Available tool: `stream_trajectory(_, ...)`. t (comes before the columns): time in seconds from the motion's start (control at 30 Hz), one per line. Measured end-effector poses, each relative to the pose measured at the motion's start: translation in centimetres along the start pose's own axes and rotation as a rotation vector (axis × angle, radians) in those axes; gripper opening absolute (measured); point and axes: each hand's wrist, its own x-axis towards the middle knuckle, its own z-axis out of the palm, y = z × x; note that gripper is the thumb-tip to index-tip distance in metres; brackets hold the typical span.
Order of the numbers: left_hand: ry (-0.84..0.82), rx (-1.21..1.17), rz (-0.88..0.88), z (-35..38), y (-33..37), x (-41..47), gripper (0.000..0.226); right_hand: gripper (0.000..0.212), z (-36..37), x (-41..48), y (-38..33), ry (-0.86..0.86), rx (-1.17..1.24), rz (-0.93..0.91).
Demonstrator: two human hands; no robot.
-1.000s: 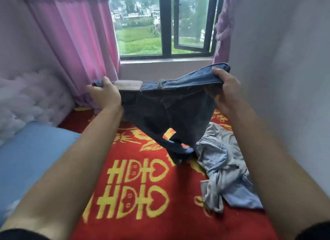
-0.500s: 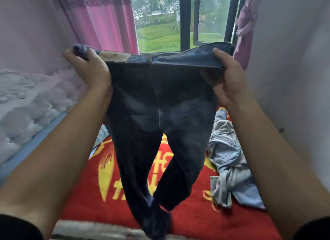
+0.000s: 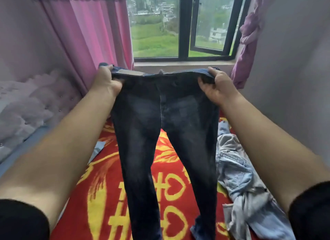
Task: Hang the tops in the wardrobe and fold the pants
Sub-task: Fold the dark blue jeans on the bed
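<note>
Dark blue jeans (image 3: 160, 132) are stretched out in front of me over the red blanket, waistband away from me and both legs spread toward me. My left hand (image 3: 107, 82) grips the left end of the waistband. My right hand (image 3: 216, 86) grips the right end. A crumpled light blue denim garment (image 3: 241, 182) lies on the blanket to the right of the jeans. The jeans' leg ends run out of the bottom of the view.
A red blanket (image 3: 100, 195) with yellow characters covers the bed. A tufted pale headboard (image 3: 32, 104) stands at the left, a pink curtain (image 3: 92, 36) behind it, a window (image 3: 178, 25) ahead and a grey wall (image 3: 294, 70) close on the right.
The jeans came up from a bunched heap, were raised high by the waistband, and are now lowered with both legs spread straight over the blanket. Both hands stayed on the waistband.
</note>
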Motion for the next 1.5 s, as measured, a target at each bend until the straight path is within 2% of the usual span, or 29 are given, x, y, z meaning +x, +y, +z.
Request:
stream_trajectory(0.2,-0.221,-0.213,0.103,5.3,5.8,3.9,0.018,0.01,7.2,3.9,-2.5,-0.2,0.056,-0.199)
stream_trajectory(0.3,-0.283,-0.223,0.166,5.8,8.0,3.9,0.013,0.013,9.3,3.3,-3.1,-0.222,0.085,-0.271)
stream_trajectory(0.4,-0.242,-0.207,0.213,4.7,7.9,3.3,0.01,0.014,8.8,2.5,-2.8,-0.211,0.018,-0.286)
stream_trajectory(0.47,-0.131,-0.131,0.233,2.5,6.2,3.1,0.012,0.013,6.9,2.2,-1.7,-0.177,-0.033,-0.253)
stream_trajectory(0.57,0.102,0.048,0.187,-3.5,0.8,2.7,0.032,0.009,0.3,2.1,1.6,0.006,-0.2,-0.138)
stream_trajectory(0.63,0.28,0.093,0.152,-8.5,-4.5,1.4,0.033,0.02,-5.8,1.2,4.8,0.144,-0.382,0.026)
stream_trajectory(0.7,0.511,0.21,0.103,-14.4,-10.5,-1.4,0.032,0.006,-12.6,-0.7,8.9,0.275,-0.501,0.192)
stream_trajectory(0.77,0.65,0.29,-0.021,-21.0,-16.5,-4.6,0.035,0.018,-19.6,-3.3,13.2,0.384,-0.582,0.36)
stream_trajectory(0.9,0.918,0.401,-0.287,-32.5,-25.5,-12.6,0.013,0.02,-31.3,-10.6,19.6,0.572,-0.745,0.521)
stream_trajectory(1.03,1.041,0.469,-0.369,-39.6,-31.2,-21.2,0.02,0.024,-39.3,-18.4,22.4,0.629,-0.821,0.662)
stream_trajectory(1.1,1.1,0.525,-0.4,-42.0,-32.8,-24.7,0.018,0.018,-42.3,-21.4,23.1,0.641,-0.879,0.714)
stream_trajectory(1.33,1.035,0.712,-0.503,-51.0,-36.8,-30.3,0.036,0.01,-51.9,-27.7,27.3,0.683,-0.935,0.79)
stream_trajectory(1.5,1.005,0.879,-0.557,-59.5,-42.4,-31.2,0.026,0.016,-58.4,-30.5,33.3,0.739,-1.074,0.796)
